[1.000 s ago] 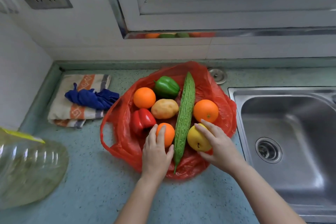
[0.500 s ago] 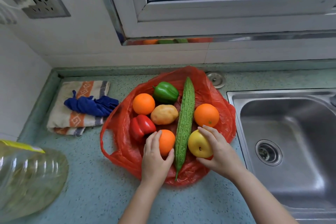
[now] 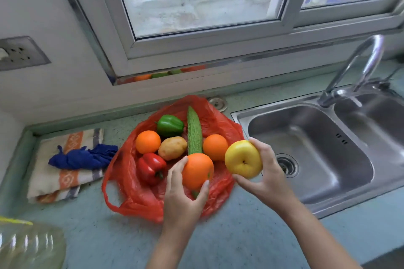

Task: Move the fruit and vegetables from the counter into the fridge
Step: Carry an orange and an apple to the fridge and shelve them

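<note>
We list our left grip (image 3: 181, 201) grasping an orange (image 3: 197, 170). Our right grip (image 3: 265, 173) grasps a yellow apple (image 3: 242, 159) beside it.

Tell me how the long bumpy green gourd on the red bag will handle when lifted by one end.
The bitter gourd looks straight and firm, so it will probably stay rigid rather than droop. Its ridged, bumpy skin should offer decent grip. Pushed sideways, it may roll, though the potato and resting orange flanking it would likely block it.

Plastic bag (image 3: 131, 194) on counter (image 3: 240, 242); bitter gourd (image 3: 194, 131) on it, potato (image 3: 172, 148) at gourd's 9 o'clock. Sink (image 3: 317, 159) at bag's 3 o'clock, towel (image 3: 65, 181) at 9.
</note>
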`<action>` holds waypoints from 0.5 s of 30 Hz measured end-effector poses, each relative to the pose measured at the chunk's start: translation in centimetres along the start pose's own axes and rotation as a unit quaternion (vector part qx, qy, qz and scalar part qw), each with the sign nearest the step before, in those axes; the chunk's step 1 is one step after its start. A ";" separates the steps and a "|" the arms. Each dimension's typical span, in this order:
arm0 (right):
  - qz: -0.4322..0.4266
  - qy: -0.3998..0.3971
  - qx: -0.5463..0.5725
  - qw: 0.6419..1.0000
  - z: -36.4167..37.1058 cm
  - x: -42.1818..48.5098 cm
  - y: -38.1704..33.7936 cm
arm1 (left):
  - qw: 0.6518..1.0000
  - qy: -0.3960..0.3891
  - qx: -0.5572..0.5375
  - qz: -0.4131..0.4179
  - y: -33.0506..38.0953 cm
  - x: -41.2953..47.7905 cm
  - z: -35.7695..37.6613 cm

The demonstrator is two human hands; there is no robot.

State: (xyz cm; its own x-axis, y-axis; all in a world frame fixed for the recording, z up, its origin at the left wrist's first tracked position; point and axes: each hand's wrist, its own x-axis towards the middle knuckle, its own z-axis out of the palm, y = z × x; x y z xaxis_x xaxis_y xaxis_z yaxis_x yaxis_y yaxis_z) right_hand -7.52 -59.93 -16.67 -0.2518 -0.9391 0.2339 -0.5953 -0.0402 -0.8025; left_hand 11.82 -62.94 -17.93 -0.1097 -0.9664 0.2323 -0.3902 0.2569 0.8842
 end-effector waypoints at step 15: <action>0.138 0.286 -0.019 0.948 -13.6 -15.4 -1.4 | 0.966 -0.221 -0.120 0.060 8.0 -7.8 9.2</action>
State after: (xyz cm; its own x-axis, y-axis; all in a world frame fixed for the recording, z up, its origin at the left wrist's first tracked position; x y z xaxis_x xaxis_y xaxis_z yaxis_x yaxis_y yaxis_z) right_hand -13.13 -40.75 -11.71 -0.7684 -0.5722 0.2866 -0.4710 0.2024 -0.8586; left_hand 1.16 -53.27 -16.41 -0.5417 -0.8189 0.1895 -0.1336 0.3064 0.9425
